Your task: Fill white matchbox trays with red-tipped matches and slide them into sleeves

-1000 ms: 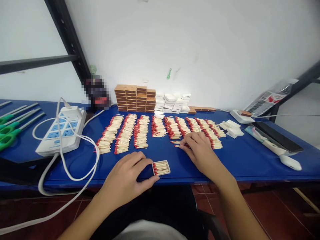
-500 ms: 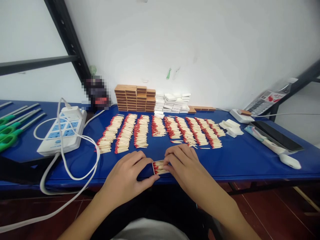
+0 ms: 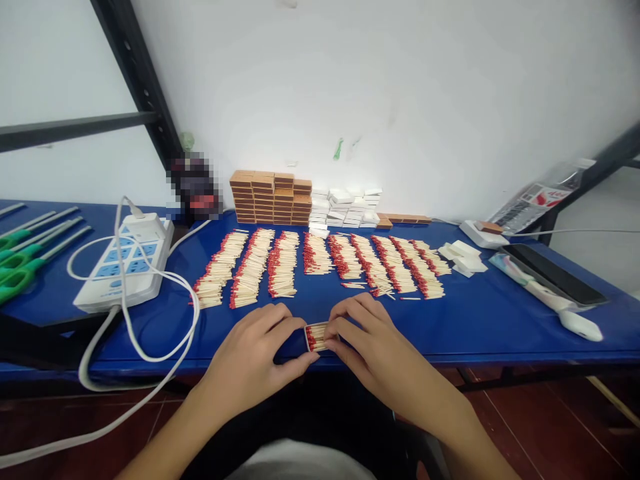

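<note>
A small white matchbox tray (image 3: 307, 338) filled with red-headed matches (image 3: 315, 337) lies near the table's front edge. My left hand (image 3: 257, 343) grips the tray's left end between thumb and forefinger. Over its right end, my right hand (image 3: 367, 337) is closed, thumb and fingertips pressed together on the matches, hiding that part of the tray. Behind my hands, red-tipped matches (image 3: 253, 267) lie in several long rows on the blue table (image 3: 310, 303).
Brown matchbox sleeves (image 3: 270, 200) and white trays (image 3: 347, 207) are stacked against the wall. More white trays (image 3: 463, 257) and a black phone (image 3: 553, 273) lie at right. A power strip (image 3: 125, 267) with looped white cable and green-handled scissors (image 3: 20, 270) are at left.
The fingertips of my right hand have shifted slightly left along the matches in the tray. My left hand keeps its grip in nearly the same place.
</note>
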Motion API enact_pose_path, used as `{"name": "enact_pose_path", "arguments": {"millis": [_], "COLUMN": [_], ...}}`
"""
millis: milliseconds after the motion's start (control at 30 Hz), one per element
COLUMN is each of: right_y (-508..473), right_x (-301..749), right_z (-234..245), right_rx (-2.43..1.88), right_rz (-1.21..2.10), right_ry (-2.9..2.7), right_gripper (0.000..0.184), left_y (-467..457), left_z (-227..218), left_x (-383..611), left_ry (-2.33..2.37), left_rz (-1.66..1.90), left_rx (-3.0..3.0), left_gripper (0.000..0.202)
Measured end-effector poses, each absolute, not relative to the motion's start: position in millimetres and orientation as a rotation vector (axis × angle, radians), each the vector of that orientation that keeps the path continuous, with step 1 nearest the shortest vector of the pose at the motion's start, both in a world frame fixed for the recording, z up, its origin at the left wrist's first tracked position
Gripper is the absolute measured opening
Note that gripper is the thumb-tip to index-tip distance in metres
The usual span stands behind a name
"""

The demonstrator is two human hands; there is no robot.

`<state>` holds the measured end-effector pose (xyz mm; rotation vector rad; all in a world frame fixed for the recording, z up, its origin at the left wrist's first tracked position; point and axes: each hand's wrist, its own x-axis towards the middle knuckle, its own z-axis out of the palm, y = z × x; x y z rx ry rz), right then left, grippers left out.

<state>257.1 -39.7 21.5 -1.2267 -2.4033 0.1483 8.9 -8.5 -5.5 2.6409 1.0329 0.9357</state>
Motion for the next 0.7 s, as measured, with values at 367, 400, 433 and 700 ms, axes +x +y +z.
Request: {"name": "enact_pose_path", "arguments": {"millis": [367, 400, 433, 700], "right_y": [-29.7, -29.4, -29.0, 23.9], "right_x": [251.8, 250.4, 249.6, 312.0], "right_z": [13.8, 12.9, 12.6, 39.0], "right_rx": [-1.197, -1.191, -1.184, -1.293], "right_rz": [0.27, 0.292, 0.316, 0.158], "right_ry": [-2.272, -2.261, -2.246, -1.986], "right_gripper": [0.006, 0.006, 0.006, 0.011], "left_y": [-9.7, -9.8, -9.8, -7.5], "left_z": [-5.4, -5.5, -5.9, -10.7], "left_x": [9.2, 9.0, 8.6, 6.9], "left_ry": [1.046, 1.053, 1.053, 1.028], "left_rz": [0.967, 0.963, 0.968, 1.069], "left_rx": [2.643, 2.641, 2.643, 2.655], "left_gripper": [0.023, 0.023, 0.024, 0.027]}}
